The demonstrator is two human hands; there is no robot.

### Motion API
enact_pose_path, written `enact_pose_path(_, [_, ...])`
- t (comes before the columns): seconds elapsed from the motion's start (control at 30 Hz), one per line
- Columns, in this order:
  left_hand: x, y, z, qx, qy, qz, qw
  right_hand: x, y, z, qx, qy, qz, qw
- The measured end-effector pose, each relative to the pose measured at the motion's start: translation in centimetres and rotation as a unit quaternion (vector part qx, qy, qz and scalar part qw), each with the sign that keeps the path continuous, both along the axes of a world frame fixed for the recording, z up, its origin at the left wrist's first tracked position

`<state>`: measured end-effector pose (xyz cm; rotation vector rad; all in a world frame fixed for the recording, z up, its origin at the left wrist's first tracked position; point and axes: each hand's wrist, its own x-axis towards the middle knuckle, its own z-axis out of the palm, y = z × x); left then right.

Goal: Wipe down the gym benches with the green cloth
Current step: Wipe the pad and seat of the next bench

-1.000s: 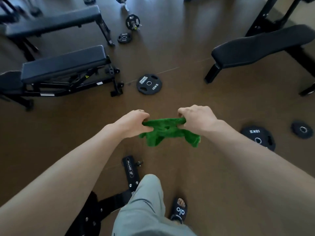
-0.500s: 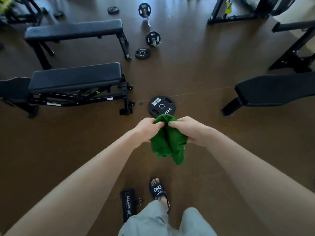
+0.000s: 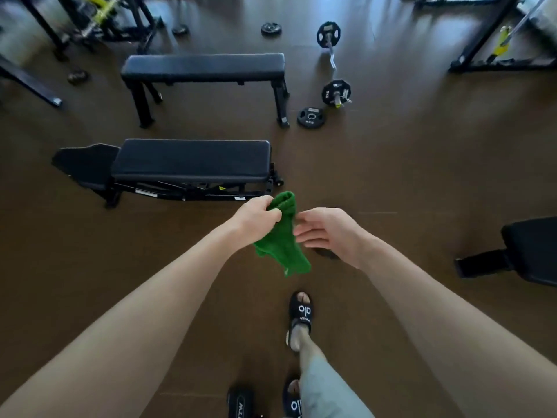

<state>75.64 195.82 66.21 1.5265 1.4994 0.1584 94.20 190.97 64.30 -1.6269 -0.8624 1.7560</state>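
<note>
My left hand [image 3: 256,218] grips the green cloth [image 3: 283,239] near its top, and the rest of the cloth hangs down folded. My right hand [image 3: 325,232] is just right of the cloth with its fingers relaxed and spread, holding nothing. A black adjustable bench [image 3: 193,159] stands on the floor just beyond my hands. Behind it is a black flat bench [image 3: 205,66]. Part of a third black bench [image 3: 533,248] shows at the right edge.
A barbell with plates [image 3: 333,64] and a loose weight plate [image 3: 310,117] lie right of the flat bench. Black racks [image 3: 482,31] stand at the far right and machines [image 3: 99,16] at the far left. My sandalled foot [image 3: 300,318] is on brown floor below the cloth.
My right hand has let go of the cloth and opened beside it. The left hand alone holds it now. The view has moved forward, bringing the two benches nearer.
</note>
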Motion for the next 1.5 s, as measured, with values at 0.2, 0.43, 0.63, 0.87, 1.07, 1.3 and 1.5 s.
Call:
enact_pose_path(0.2, [-3.2,10.7,1.9,-0.086,-0.025,-0.063,0.994,-1.6,12.5,-2.7,0.056,-0.013,0.149,0.987])
enact_pose_path(0.43, [-7.6,20.7,1.2,0.009,0.073,-0.050,0.996,-5.0,22.5,-2.9,0.060,0.008,0.209,0.976])
enact_pose_path(0.63, [-10.8,27.4,-4.0,0.057,0.068,-0.002,0.996,-9.1,29.3,-5.2,0.023,-0.018,0.192,0.981])
enact_pose_path(0.87, [-15.6,36.4,-12.9,0.057,0.052,0.013,0.997,-13.3,35.9,-12.2,-0.081,0.014,-0.041,0.996])
enact_pose_path(1.07, [-19.5,41.9,-21.8,0.036,0.116,-0.020,0.992,-15.2,42.2,-22.0,-0.090,-0.036,-0.200,0.975])
enact_pose_path(1.3, [-19.2,48.6,-38.1,0.107,0.149,-0.036,0.982,-14.8,52.6,-34.1,0.158,-0.316,-0.165,0.921])
enact_pose_path(1.5, [-18.3,55.0,-52.2,0.299,0.171,-0.074,0.936,-15.1,55.4,-49.4,0.285,-0.482,0.259,0.787])
